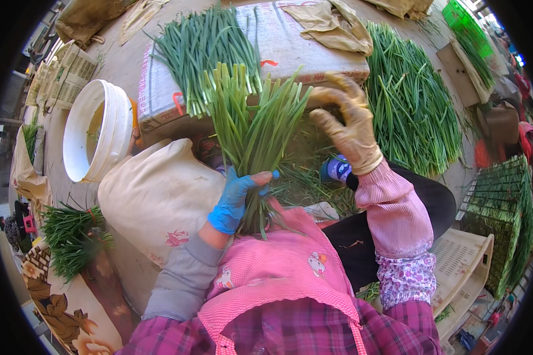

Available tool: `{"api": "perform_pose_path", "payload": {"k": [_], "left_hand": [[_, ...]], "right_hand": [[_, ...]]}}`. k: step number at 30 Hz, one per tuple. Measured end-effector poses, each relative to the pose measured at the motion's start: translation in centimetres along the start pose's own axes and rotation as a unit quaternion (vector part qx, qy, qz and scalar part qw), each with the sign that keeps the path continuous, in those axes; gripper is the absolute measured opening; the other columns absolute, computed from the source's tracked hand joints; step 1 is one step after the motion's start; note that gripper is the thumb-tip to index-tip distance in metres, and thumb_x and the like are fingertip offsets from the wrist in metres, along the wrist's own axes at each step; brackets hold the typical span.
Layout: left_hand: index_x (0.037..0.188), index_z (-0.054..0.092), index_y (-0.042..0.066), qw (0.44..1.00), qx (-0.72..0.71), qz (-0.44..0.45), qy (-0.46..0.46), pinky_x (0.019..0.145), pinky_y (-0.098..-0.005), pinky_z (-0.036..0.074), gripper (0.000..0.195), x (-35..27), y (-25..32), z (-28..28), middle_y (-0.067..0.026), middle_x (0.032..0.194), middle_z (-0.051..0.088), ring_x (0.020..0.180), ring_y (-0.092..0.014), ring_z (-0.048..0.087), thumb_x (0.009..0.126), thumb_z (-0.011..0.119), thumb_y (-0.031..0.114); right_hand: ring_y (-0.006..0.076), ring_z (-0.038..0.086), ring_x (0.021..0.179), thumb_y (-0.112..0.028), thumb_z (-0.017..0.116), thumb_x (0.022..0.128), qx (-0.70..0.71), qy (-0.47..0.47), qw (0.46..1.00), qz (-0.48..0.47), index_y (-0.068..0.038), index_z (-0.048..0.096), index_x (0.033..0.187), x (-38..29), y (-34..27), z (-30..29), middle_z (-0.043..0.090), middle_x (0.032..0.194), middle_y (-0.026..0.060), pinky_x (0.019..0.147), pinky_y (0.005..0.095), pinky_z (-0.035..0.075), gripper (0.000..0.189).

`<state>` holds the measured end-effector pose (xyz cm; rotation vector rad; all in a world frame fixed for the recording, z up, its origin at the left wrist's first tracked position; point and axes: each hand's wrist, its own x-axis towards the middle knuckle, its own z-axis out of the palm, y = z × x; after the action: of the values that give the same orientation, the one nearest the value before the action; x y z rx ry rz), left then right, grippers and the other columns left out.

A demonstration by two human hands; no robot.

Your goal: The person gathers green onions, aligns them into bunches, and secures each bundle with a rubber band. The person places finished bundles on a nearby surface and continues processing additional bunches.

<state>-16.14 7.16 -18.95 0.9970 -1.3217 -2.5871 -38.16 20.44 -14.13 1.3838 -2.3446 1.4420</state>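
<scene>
My left hand point(240, 195), in a blue disposable glove with the thumb tip bare, grips a bunch of long green leafy stalks point(257, 128) that look like garlic chives. Their pale cut ends fan upward and the leaf tips hang over my pink apron. Right of the bunch, my right hand point(346, 120) is raised in a stained, yellowish rubber glove, fingers spread and curved, holding nothing. Beyond the bunch, a layer of similar stalks point(213, 49) lies on a low platform covered with a printed woven sack point(284, 44). Red ties point(268, 63) lie on the sack.
A white bucket point(124, 133) stands at the left, near tied green bundles point(73, 235). A large heap of stalks point(408, 102) lies at the right. A tan cloth point(333, 26) is on the platform; plastic crates point(459, 266) sit lower right. Loose leaves litter the floor point(311, 177).
</scene>
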Motion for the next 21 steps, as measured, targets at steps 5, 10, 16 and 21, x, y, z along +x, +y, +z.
{"api": "perform_pose_path", "payload": {"k": [5,10,16,21], "left_hand": [[0.116,0.06,0.002,0.999,-0.032,0.013,0.001,0.066,-0.0245,0.05,0.042,-0.4,-0.3,1.1,-0.0094,0.096,0.069,0.08,-0.014,0.065,0.076,0.073,0.01],[0.117,0.06,0.001,0.999,-0.016,0.002,-0.037,0.065,-0.0248,0.05,0.042,-0.2,-0.3,1.1,-0.0101,0.096,0.07,0.077,-0.013,0.063,0.078,0.072,0.011],[0.113,0.063,-0.003,0.999,-0.012,-0.041,-0.003,0.062,-0.0246,0.048,0.039,0.0,-0.4,-0.1,-0.0097,0.094,0.07,0.069,-0.012,0.059,0.077,0.071,0.011],[0.114,0.058,-0.003,0.999,-0.016,-0.048,-0.013,0.051,-0.023,0.042,0.042,0.0,-0.6,-0.4,-0.0091,0.087,0.066,0.055,-0.011,0.053,0.075,0.067,0.009]], "right_hand": [[0.0382,0.036,0.132,-0.041,0.084,0.061,-0.103,-0.084,0.991,-0.035,-0.013,0.067,0.088,-2.0,-1.7,2.3,0.049,0.137,0.0162,0.11,0.0463,0.026,0.043],[0.036,0.04,0.129,-0.027,0.082,0.064,-0.083,-0.095,0.992,0.006,-0.011,0.069,0.08,-3.7,-0.9,4.4,0.055,0.131,0.0149,0.105,0.0473,0.032,0.026],[0.0161,0.056,0.108,-0.007,0.064,0.083,0.537,-0.051,0.798,0.271,-0.001,0.069,0.092,-0.6,1.7,0.6,0.054,0.131,0.0127,0.092,0.0268,0.042,0.013],[0.012,0.052,0.081,-0.015,0.058,0.093,0.737,0.005,0.61,0.291,-0.005,0.057,0.1,0.8,2.4,-3.2,0.054,0.116,0.0089,0.063,0.0231,0.043,0.013]]}}
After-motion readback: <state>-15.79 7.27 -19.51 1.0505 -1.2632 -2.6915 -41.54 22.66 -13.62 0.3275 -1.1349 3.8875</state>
